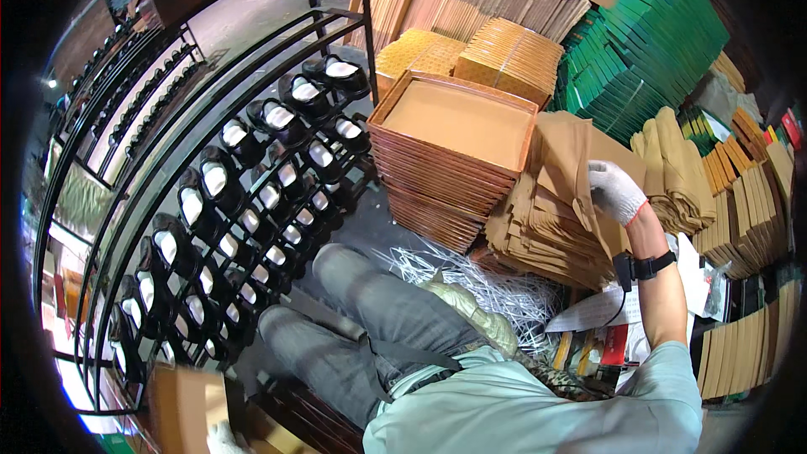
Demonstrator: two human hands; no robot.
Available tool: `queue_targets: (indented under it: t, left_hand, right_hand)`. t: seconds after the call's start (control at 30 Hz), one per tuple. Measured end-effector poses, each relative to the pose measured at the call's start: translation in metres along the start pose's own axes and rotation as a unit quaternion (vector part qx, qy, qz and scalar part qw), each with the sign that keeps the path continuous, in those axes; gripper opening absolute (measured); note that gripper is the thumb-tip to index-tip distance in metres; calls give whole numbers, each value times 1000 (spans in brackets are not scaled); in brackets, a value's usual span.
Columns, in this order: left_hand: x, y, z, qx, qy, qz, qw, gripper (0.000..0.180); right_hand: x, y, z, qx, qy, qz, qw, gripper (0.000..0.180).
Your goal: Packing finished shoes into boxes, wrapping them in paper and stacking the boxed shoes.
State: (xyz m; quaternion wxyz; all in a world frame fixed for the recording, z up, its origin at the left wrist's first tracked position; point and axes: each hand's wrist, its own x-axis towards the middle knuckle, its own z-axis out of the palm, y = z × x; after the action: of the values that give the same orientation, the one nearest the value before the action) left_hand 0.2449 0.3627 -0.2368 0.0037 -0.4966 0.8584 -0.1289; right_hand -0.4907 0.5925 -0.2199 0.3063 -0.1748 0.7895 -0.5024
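Observation:
My right hand (618, 193), in a white knit glove, is closed on the edge of a brown paper sheet (563, 151). That sheet bends up from a thick stack of brown paper (538, 231), which sits to the left of the hand. Against the stack stands a tall pile of shallow brown box trays (454, 126). At the lower left edge shows part of my left hand (225, 439), also gloved. It is beside a tan cardboard piece (189, 412), and its fingers are too blurred and cut off to read.
A black metal rack (315, 21) with rows of black shoes (277, 118) stands at the left. Green box stacks (647, 34) rise at the far right. White shredded paper (496, 294) lies beyond my knees. More folded brown paper (672, 176) is right of my hand.

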Motion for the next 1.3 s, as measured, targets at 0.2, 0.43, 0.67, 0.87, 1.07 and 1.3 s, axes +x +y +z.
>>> queue_targets:
  t: [0.2,0.43,0.67,0.87,1.07,1.3]
  left_hand:
    - [88,95,40,-285,89,203,933,13]
    - [120,186,14,-886,44,-119,446,68]
    - [121,132,61,-775,48,-347,526,36]
    - [100,99,72,-810,129,-425,382,60]
    - [62,87,99,-616,12,-319,720,39]
    - [59,69,101,-736,-48,-452,502,51]
  right_hand:
    - [-17,-55,135,100,-169,-65,978,22]
    - [-57,-93,369,190,-395,-60,897,34]
    - [100,-174,468,-220,-114,-493,834,40]
    - [372,-206,482,-466,63,-358,807,59]
    - [436,-221,526,-585,16,-287,759,62]
    - [454,-212,558,-542,64,-298,783,53]
